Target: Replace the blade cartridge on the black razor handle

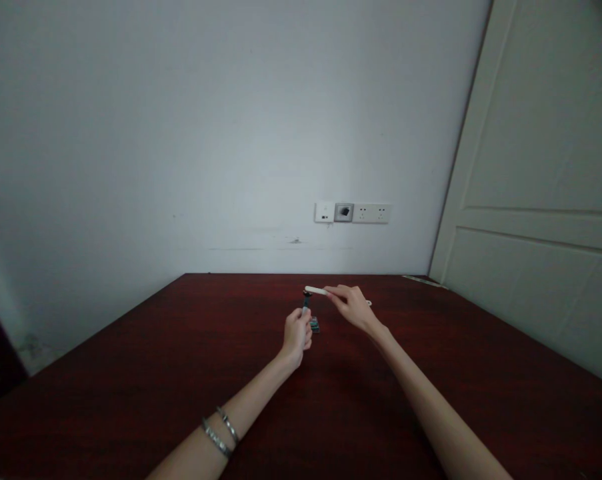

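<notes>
Left hand: the left hand rests fisted on the dark red wooden worktop, its grip clenched round a small dark slim rod that stands up at 12 o'clock.
Right hand: the right hand, at 2 o'clock from the left, pinches a flat white slim stick by one end. The free tip is at the rod's top; whether they touch is too small to tell.
Nearby: a small teal block lies at 3 o'clock of the fist.
Doing it well: probably hold the rod plumb, brace the fist, and steer the stick lightly with the fingertips.

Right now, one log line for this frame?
left hand: grips dark item | right hand: holds white stick | teal object on table
</notes>
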Demonstrator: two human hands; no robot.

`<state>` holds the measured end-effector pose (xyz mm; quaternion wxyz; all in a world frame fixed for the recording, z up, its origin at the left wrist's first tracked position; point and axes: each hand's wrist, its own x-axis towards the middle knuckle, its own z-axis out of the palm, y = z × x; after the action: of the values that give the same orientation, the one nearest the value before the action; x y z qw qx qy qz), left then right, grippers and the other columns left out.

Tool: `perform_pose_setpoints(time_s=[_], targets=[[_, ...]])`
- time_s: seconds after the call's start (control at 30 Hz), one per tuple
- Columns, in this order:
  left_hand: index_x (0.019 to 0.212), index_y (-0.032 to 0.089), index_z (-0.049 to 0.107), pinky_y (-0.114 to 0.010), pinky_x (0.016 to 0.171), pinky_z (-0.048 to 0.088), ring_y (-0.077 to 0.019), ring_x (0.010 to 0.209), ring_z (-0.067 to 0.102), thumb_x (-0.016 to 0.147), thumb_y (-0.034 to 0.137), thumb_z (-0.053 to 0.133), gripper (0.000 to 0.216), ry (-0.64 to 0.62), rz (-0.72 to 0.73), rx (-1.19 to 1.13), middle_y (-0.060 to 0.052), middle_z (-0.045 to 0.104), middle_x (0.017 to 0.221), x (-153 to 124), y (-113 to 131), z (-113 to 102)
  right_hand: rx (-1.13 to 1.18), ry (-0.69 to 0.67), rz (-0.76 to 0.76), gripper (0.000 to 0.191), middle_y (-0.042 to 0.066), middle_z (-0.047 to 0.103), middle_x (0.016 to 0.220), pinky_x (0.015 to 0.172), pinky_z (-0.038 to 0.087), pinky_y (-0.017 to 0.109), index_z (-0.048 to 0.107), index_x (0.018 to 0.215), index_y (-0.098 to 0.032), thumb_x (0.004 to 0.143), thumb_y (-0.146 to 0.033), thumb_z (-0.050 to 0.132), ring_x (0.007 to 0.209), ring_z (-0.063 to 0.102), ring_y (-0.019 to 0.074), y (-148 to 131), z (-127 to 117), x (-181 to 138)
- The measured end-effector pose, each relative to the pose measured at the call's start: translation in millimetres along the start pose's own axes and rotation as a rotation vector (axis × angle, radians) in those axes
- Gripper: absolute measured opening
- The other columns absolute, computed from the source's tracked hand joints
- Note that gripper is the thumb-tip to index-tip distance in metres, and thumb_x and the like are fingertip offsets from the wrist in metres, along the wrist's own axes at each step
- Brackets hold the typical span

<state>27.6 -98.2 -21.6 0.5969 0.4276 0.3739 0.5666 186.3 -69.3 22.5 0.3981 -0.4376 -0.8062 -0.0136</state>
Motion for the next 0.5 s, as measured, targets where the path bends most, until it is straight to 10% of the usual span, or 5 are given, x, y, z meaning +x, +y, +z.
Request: perform_pose_setpoints(time_s=[0.5], targets=[[0.064,0.021,0.033,-0.015,0.032,0.005,-0.0013,0.027,0.015,0.073,0.046,0.057,0.036,0.020,-0.027,0.006,0.013,0.022,0.039,-3.8,2.5,2.9,-0.105,0.041,0.077,0.030,0.006,0.069,0.087,0.077,0.037,0.031,0.067,0.104,-0.026,0.088,-0.036,0.043,0.079,0.060,0.0189,-7.2,1.9,1.5]])
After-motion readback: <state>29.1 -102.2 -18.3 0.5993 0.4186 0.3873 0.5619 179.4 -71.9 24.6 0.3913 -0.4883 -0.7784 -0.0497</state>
